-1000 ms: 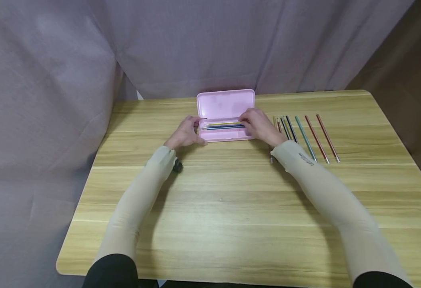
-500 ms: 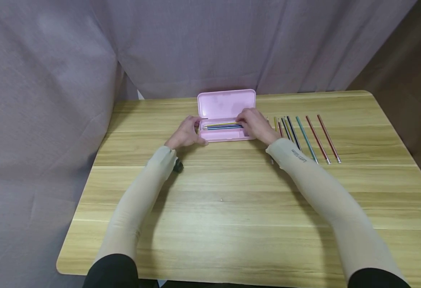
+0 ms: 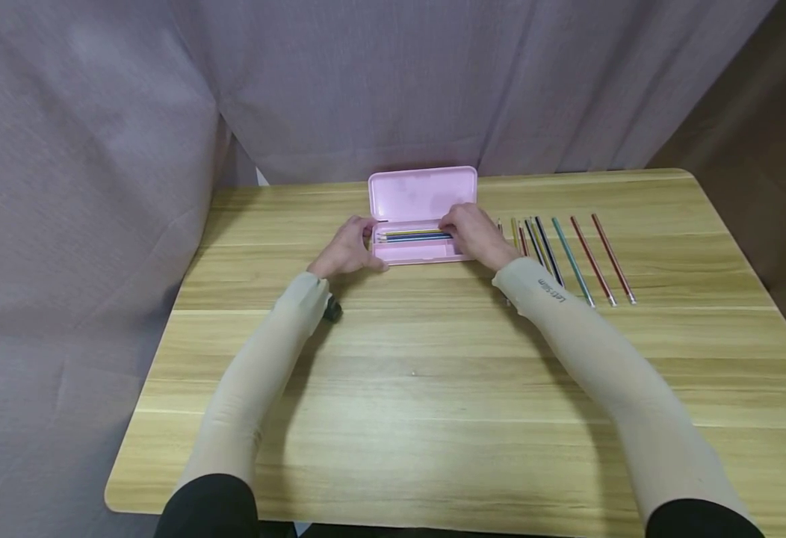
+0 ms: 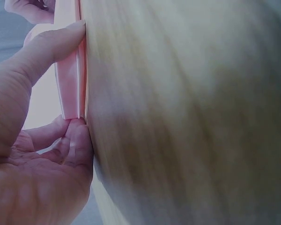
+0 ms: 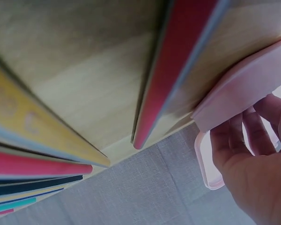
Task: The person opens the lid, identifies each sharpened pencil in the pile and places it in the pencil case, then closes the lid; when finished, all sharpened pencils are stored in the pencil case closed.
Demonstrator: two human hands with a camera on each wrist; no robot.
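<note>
Nearest the person, two arms in beige sleeves reach across the wooden bench, and a small dark thing lies just under the left forearm; I cannot tell what it is. Farther out, the left hand rests at the left end of the pink pencil case, its grip curled round that end: the wrist view shows the thumb along one side of the case's edge and a fingertip tucked against the corner, pinching it. The right hand lies over the right end of the open case, fingers bent down into the tray upon the pencils in the case, which lie lengthwise, side by side; whether this grip actually pinches one of them I cannot tell, as the fingers hide their ends. Just to the right of that hand, a row of loose coloured pencils lies on the bench, roughly parallel, their tips pointing toward the person. The case's lid stands open at the far side, tilted up. Behind the bench hangs a grey-purple curtain.
</note>
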